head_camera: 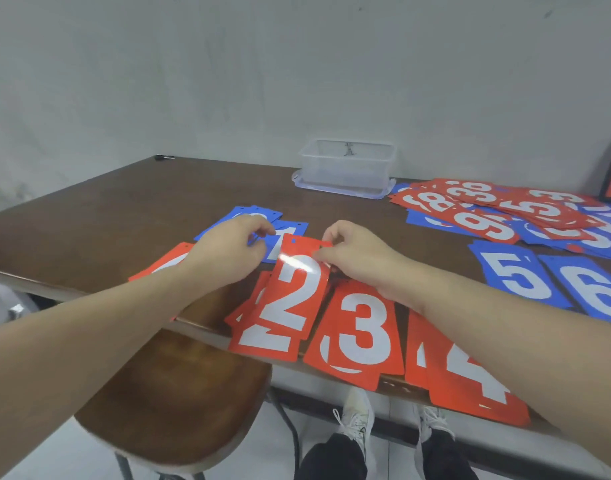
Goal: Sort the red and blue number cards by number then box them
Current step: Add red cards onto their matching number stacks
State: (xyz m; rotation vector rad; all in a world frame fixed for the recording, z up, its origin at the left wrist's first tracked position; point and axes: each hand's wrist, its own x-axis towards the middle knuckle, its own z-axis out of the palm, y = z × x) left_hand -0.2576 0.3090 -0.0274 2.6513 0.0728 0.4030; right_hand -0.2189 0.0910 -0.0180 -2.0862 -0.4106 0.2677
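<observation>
We are still sorting: right hand [357, 258] pinches a red 2 [290, 289], left hand [227, 251] pinches a blue card [267, 245]; next, we lay the 2 on its pile below.

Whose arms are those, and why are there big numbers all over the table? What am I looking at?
No machine here: these are a person's own arms. The one picture comes from a camera worn on their head, looking down, so you even see their shoes below.

They are sorting number cards on a brown table. The right hand pinches the top edge of a red 2 card, which lies over other red 2 cards. The left hand rests beside it, its fingers touching a blue 1 card.

Along the near edge lie piles of red 3 cards and red 4 cards. Further right lie a blue 5 card and a blue 6 card, and behind them an unsorted heap. The clear plastic box at the back looks empty.
</observation>
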